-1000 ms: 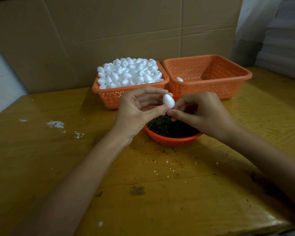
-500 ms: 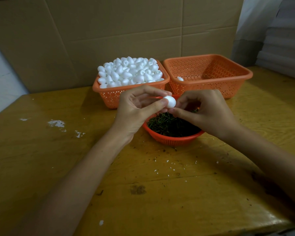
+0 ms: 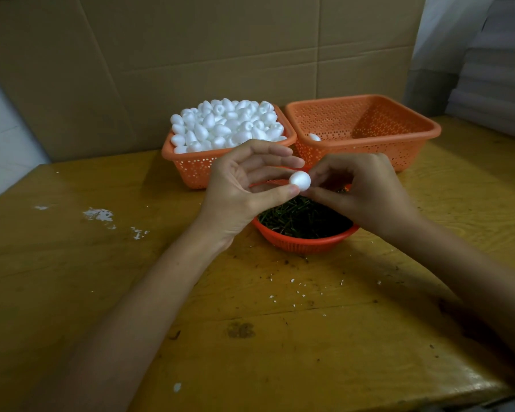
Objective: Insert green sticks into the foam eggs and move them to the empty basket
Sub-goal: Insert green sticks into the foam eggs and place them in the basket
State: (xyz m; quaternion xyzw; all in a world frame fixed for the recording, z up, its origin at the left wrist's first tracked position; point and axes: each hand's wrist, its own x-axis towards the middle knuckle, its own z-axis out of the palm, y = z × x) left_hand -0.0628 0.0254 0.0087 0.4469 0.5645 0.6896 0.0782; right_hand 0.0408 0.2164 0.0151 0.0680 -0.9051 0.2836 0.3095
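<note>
My left hand (image 3: 244, 185) pinches a white foam egg (image 3: 299, 180) between thumb and fingers, above a round orange bowl (image 3: 304, 242) full of green sticks (image 3: 301, 217). My right hand (image 3: 360, 191) has its fingertips curled tight against the egg's right end; whatever it pinches there is hidden. Behind the hands, an orange basket (image 3: 191, 166) is heaped with foam eggs (image 3: 226, 126). To its right stands a second orange basket (image 3: 366, 129) with one egg (image 3: 314, 137) lying at its near left corner.
The yellow wooden table (image 3: 250, 337) carries white foam crumbs (image 3: 100, 215) at the left and small specks in the middle. A cardboard sheet (image 3: 191, 55) stands behind the baskets. The table's front edge runs along the lower right.
The egg has turned in my left hand from standing upright to pointing sideways at my right hand, and my right fingertips have closed in on its end.
</note>
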